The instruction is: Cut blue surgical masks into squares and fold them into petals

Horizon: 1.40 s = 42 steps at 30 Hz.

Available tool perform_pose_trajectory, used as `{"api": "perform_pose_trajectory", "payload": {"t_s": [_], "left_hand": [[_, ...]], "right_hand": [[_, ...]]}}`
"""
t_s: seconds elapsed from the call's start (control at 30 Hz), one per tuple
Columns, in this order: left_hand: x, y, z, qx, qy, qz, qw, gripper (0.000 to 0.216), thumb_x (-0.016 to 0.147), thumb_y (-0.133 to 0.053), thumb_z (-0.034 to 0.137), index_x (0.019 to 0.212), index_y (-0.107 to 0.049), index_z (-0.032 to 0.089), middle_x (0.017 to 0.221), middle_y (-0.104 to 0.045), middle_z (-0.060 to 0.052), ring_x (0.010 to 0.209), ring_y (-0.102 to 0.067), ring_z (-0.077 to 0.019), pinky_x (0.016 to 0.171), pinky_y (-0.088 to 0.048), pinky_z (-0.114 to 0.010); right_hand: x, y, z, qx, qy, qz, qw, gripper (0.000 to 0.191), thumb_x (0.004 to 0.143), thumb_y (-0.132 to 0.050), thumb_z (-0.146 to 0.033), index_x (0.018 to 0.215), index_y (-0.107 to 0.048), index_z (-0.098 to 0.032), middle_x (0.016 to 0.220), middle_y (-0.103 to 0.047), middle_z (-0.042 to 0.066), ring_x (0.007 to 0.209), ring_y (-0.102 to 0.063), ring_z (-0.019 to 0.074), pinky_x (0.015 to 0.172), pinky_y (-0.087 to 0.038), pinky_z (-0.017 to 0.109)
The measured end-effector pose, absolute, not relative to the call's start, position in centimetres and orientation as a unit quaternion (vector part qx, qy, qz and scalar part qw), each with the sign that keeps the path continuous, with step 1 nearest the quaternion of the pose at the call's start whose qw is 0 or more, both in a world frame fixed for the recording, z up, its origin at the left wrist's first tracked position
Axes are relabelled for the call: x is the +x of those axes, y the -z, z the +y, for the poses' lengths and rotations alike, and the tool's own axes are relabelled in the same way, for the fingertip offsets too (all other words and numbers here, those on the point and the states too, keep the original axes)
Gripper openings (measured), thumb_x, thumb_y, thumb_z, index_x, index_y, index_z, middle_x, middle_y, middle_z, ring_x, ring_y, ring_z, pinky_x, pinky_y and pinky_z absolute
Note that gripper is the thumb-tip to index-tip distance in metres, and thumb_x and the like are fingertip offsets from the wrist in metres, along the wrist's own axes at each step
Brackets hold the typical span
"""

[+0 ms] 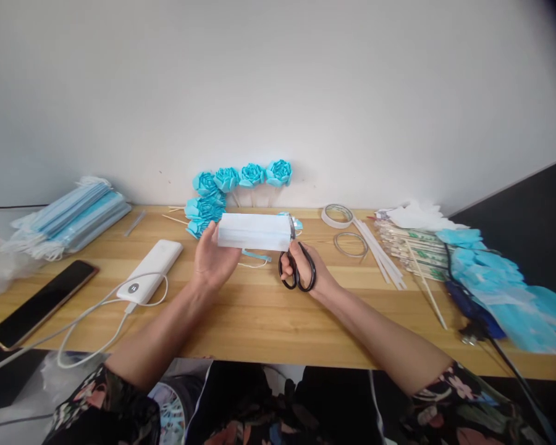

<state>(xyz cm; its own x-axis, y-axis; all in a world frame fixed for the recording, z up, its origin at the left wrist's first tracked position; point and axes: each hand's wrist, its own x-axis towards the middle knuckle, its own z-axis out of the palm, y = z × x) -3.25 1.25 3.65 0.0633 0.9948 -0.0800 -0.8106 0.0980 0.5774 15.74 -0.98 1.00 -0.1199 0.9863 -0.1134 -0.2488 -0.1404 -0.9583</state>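
Note:
A face mask (254,231), pale side showing, is stretched level above the table. My left hand (213,262) grips its left end, with the fingers partly hidden behind it. In my right hand (319,272) is a pair of scissors (313,267) with black handles, its blades upright along the mask's right edge. Whether the blades are parted cannot be made out. Under the mask lies a blue strip (257,255) with a thin white cord. Just behind are several blue handmade flowers (252,175) on sticks, some leaning on the wall, others lying down.
Stacked masks (76,213), a phone (44,303) and a cabled power bank (151,269) occupy the left. To the right are a tape roll (337,216), white strips (380,253), wrapped sticks (412,247), a blue glue gun (472,306) and blue cut pieces (491,272).

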Motion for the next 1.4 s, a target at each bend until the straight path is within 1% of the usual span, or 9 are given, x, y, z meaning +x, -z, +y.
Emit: {"api": "perform_pose_trajectory", "payload": {"t_s": [0.17,0.3,0.4,0.53,0.73,0.93,1.1,1.2,1.4], "left_hand": [[-1.0,-2.2,0.0,0.206,-0.597,0.221,0.743,0.031,0.084,-0.073,0.041,0.107,-0.07,0.02,0.12,-0.074,-0.005,0.134,-0.057,-0.0248,0.112,-0.046,-0.037],[0.1,-1.6,-0.9,0.234,-0.564,0.205,0.765,0.043,0.085,-0.073,0.038,0.124,-0.065,0.023,0.131,-0.07,-0.007,0.138,-0.053,-0.0256,0.115,-0.044,-0.042],[-0.2,-1.7,-0.6,0.253,-0.566,0.211,0.755,0.048,0.083,-0.075,0.038,0.127,-0.064,0.023,0.132,-0.069,-0.007,0.138,-0.053,-0.0265,0.113,-0.045,-0.04],[-0.6,-1.5,0.0,0.276,-0.561,0.223,0.748,0.047,0.08,-0.077,0.036,0.124,-0.066,0.021,0.127,-0.072,-0.007,0.131,-0.058,-0.0294,0.107,-0.049,-0.04],[-0.6,-0.9,0.2,0.279,-0.57,0.251,0.732,0.039,0.081,-0.076,0.033,0.116,-0.069,0.018,0.123,-0.073,-0.009,0.127,-0.061,-0.0305,0.106,-0.049,-0.042],[-1.7,-1.6,0.8,0.277,-0.603,0.313,0.68,0.038,0.074,-0.081,0.026,0.109,-0.069,0.015,0.113,-0.075,-0.008,0.114,-0.067,-0.0259,0.099,-0.052,-0.037],[-2.6,-2.2,1.1,0.28,-0.621,0.344,0.646,0.035,0.073,-0.082,0.025,0.104,-0.068,0.016,0.11,-0.074,-0.007,0.113,-0.066,-0.0256,0.098,-0.053,-0.037],[-2.8,-2.2,1.2,0.282,-0.646,0.349,0.617,0.041,0.072,-0.084,0.026,0.108,-0.066,0.018,0.112,-0.074,-0.006,0.116,-0.065,-0.0243,0.099,-0.052,-0.035],[-3.0,-2.5,1.4,0.292,-0.66,0.367,0.587,0.043,0.068,-0.087,0.031,0.103,-0.065,0.017,0.107,-0.074,-0.006,0.112,-0.067,-0.0256,0.098,-0.053,-0.037]], "right_hand": [[15.6,-0.9,-0.7,-0.442,-0.625,-0.378,0.521,0.069,0.058,-0.074,-0.083,0.069,-0.054,-0.018,0.056,-0.052,-0.005,0.043,-0.045,0.0064,0.044,-0.055,0.022],[15.6,-1.0,-0.8,-0.439,-0.614,-0.398,0.522,0.068,0.06,-0.071,-0.084,0.068,-0.054,-0.019,0.054,-0.051,-0.005,0.043,-0.045,0.0066,0.044,-0.055,0.022],[15.5,-1.2,-1.3,-0.428,-0.612,-0.447,0.492,0.067,0.065,-0.067,-0.085,0.07,-0.053,-0.02,0.052,-0.051,-0.005,0.041,-0.046,0.0079,0.043,-0.053,0.023],[15.2,-1.6,-2.2,-0.406,-0.604,-0.528,0.438,0.06,0.073,-0.066,-0.079,0.077,-0.055,-0.021,0.05,-0.049,-0.008,0.04,-0.044,0.0079,0.052,-0.056,0.027],[15.1,-2.0,-2.7,-0.419,-0.587,-0.543,0.429,0.055,0.076,-0.066,-0.074,0.074,-0.052,-0.021,0.053,-0.047,-0.008,0.043,-0.039,0.0065,0.063,-0.058,0.029],[15.6,-2.6,-2.5,-0.398,-0.615,-0.55,0.4,0.062,0.075,-0.065,-0.078,0.096,-0.062,-0.019,0.058,-0.049,-0.007,0.049,-0.043,0.0089,0.07,-0.056,0.032],[16.5,-3.0,-2.1,-0.378,-0.603,-0.598,0.368,0.061,0.08,-0.063,-0.075,0.101,-0.063,-0.018,0.07,-0.059,0.0,0.061,-0.051,0.0126,0.064,-0.048,0.029],[16.9,-2.8,-1.8,-0.362,-0.611,-0.613,0.347,0.065,0.079,-0.063,-0.076,0.106,-0.064,-0.016,0.079,-0.065,0.004,0.068,-0.057,0.0142,0.063,-0.045,0.028],[17.1,-2.3,-1.3,-0.359,-0.628,-0.597,0.346,0.064,0.081,-0.061,-0.075,0.105,-0.065,-0.016,0.079,-0.063,0.002,0.062,-0.056,0.0121,0.06,-0.046,0.028]]}}
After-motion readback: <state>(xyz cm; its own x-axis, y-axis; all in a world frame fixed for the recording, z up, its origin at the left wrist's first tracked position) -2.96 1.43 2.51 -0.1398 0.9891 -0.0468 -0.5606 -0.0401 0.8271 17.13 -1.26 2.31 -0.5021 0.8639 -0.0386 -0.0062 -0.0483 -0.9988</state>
